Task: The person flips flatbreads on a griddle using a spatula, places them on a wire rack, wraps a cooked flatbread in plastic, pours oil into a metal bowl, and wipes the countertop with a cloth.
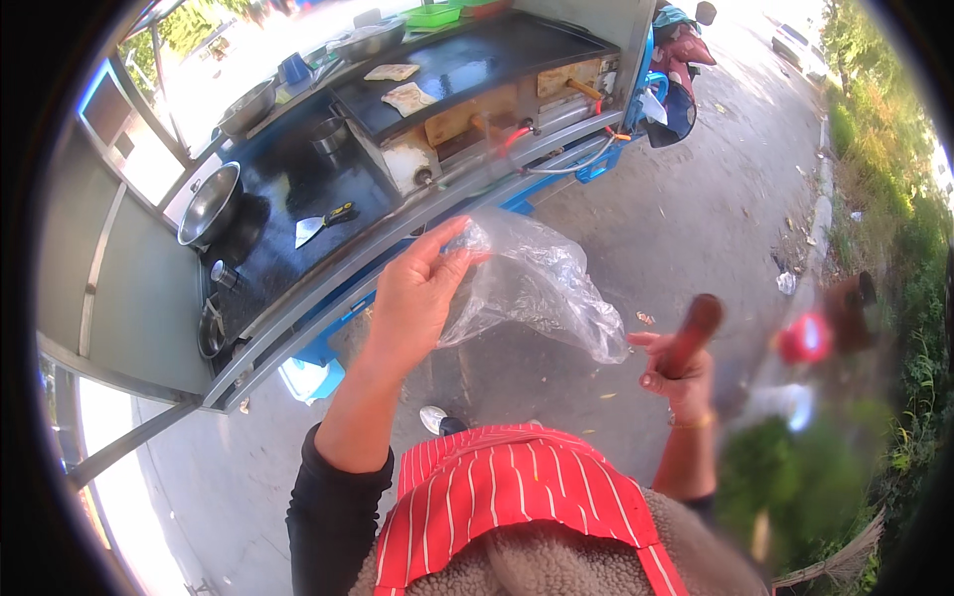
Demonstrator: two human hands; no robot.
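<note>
My left hand (428,294) pinches the edge of a clear plastic bag (540,279) between thumb and fingers. The bag spreads out to the right, and its far end comes close to my right hand (682,376). That hand is curled round a reddish-brown rod-like handle (693,335) that points up; its index finger reaches toward the bag, and I cannot tell whether it touches. Behind the bag, two flatbreads (408,98) lie on a black griddle (477,63). A scraper (322,223) with a black and yellow handle rests on the dark counter, left of the griddle.
The cart's metal rail (313,298) runs between me and the counter. Steel bowls (211,205), a steel pot (329,135) and a small metal canister (226,275) stand on or beside the counter. Hoses (574,167) cross the griddle's front. A parked vehicle (674,89) stands beyond the cart.
</note>
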